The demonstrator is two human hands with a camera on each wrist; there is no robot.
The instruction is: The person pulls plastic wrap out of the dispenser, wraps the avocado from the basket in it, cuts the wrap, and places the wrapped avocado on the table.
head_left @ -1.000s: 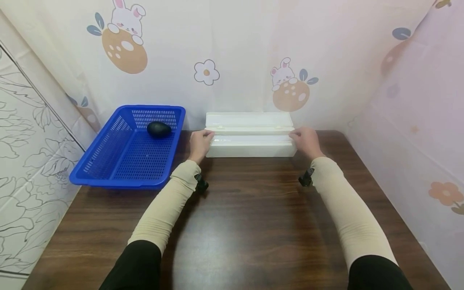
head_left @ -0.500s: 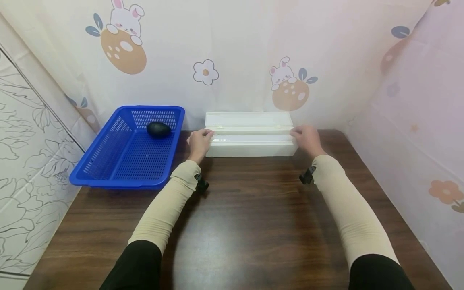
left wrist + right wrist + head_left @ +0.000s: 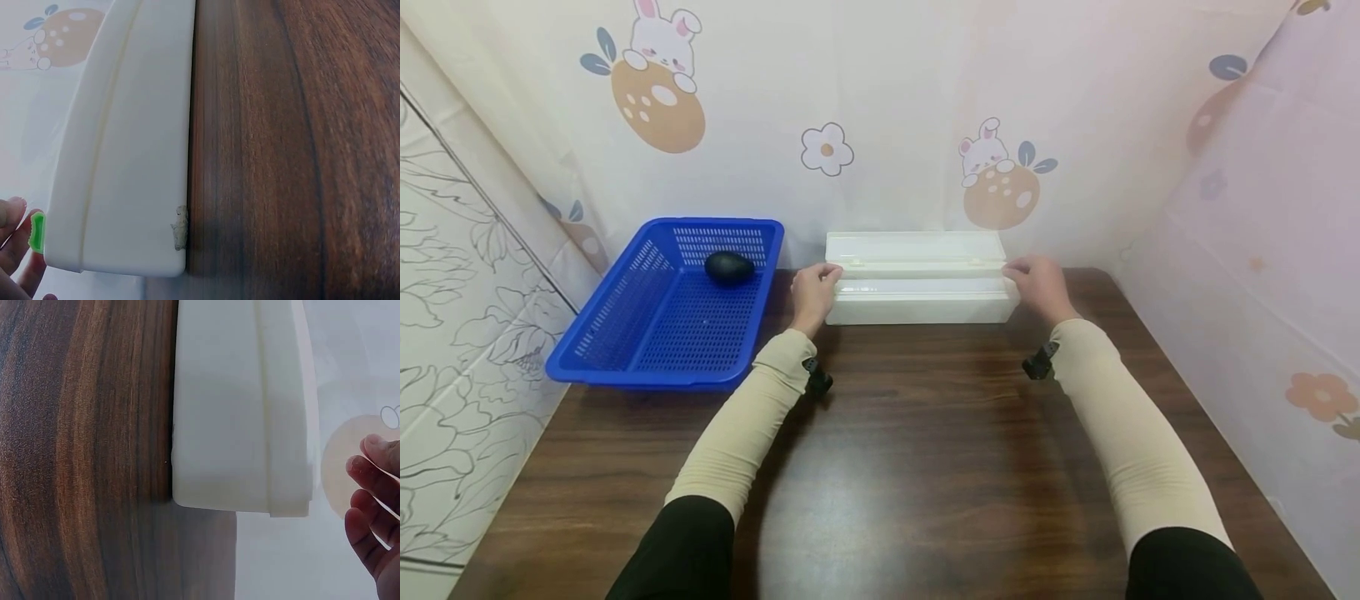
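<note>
A long white plastic-wrap dispenser point(image 3: 925, 312) stands at the back of the table, its lid point(image 3: 916, 245) raised toward the wall. Clear plastic wrap point(image 3: 880, 288) shows as a glossy strip along the opening. At the left end, my left hand point(image 3: 814, 298) pinches with thumb and forefinger at the wrap's edge. My right hand point(image 3: 1041, 287) does the same at the right end, thumb and forefinger tips together. The film between the fingers is nearly invisible. In the left wrist view, a small green plastic piece point(image 3: 37, 232) sits at the dispenser's end, right by the fingers.
A blue perforated basket point(image 3: 647, 379) stands on the left, with a dark, smooth oval fruit point(image 3: 728, 267) like an avocado in it. Behind the brown wooden table point(image 3: 917, 450) hangs a patterned curtain point(image 3: 895, 100). A pink-tinted sheet point(image 3: 1247, 275) borders the right side.
My right hand has shifted slightly to the right, its fingertips still pinched. The left hand stays nearly where it was, and the dispenser's lid remains raised.
</note>
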